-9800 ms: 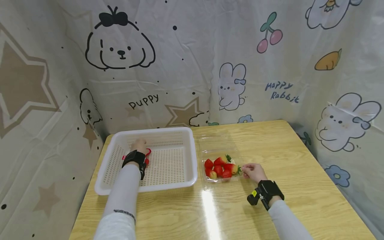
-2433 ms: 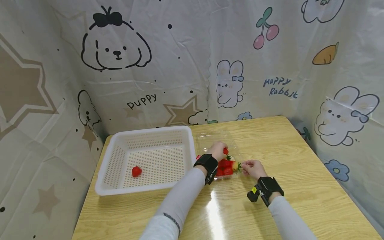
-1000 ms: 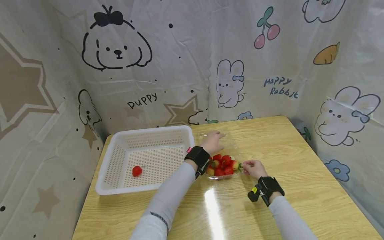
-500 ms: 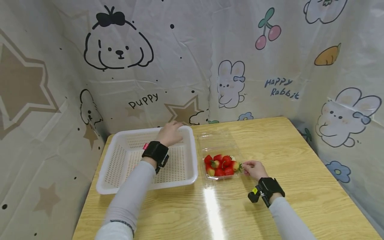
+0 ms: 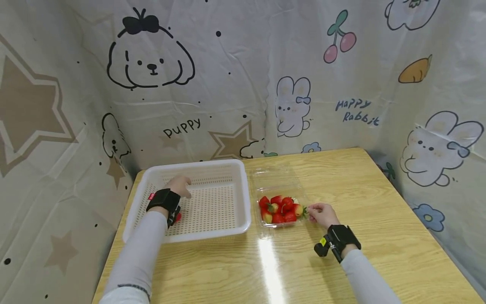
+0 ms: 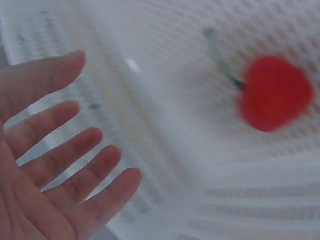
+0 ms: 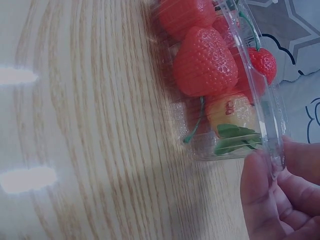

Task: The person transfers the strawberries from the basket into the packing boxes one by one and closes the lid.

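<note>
My left hand (image 5: 178,186) hangs over the left part of a white plastic basket (image 5: 244,207), fingers spread and holding nothing. In the left wrist view a red cherry (image 6: 276,95) with a green stem lies on the basket's perforated floor, apart from the fingertips. My wrist partly hides that cherry in the head view. With thumb and fingers, my right hand (image 5: 322,214) pinches the rim of a clear plastic box (image 7: 272,132). Strawberries (image 7: 205,62) fill the box, some red, some pale yellow at one end, and a cherry (image 7: 263,65) with a green stem is among them.
The box's clear lid (image 5: 275,179) lies folded back behind it on the wooden table (image 5: 212,270). The basket's right wall stands close to the box's left side. A printed cloth (image 5: 235,55) hangs behind the table.
My left hand brought a red fruit to the box and released it there, then swung left, back over the basket. My right hand has stayed at the box's rim throughout.
</note>
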`<move>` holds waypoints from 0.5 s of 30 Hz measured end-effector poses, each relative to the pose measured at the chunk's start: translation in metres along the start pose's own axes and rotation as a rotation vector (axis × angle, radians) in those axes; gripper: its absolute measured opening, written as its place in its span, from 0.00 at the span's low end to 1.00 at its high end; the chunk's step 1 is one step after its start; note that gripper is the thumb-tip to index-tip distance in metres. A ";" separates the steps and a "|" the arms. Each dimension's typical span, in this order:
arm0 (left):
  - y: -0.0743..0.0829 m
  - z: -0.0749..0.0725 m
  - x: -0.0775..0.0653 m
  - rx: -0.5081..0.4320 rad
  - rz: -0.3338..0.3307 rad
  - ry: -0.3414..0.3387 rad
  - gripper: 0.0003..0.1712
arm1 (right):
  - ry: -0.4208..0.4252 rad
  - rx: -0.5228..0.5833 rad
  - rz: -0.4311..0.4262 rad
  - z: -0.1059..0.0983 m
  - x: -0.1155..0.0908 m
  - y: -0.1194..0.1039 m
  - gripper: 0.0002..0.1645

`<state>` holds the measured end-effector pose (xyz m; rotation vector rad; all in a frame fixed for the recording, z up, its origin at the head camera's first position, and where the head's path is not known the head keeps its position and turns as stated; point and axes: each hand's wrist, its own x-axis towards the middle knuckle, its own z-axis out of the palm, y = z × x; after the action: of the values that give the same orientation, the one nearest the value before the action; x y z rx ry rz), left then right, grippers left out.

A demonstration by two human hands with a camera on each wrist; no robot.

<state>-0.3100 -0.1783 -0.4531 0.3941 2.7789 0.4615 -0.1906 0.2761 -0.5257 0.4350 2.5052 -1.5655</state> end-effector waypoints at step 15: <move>0.003 0.006 -0.062 0.170 -0.145 -0.178 0.10 | -0.001 -0.015 -0.006 -0.002 0.000 0.000 0.16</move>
<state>-0.2508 -0.1934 -0.4429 0.2550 2.6565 0.1489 -0.1903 0.2776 -0.5250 0.4253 2.5183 -1.5473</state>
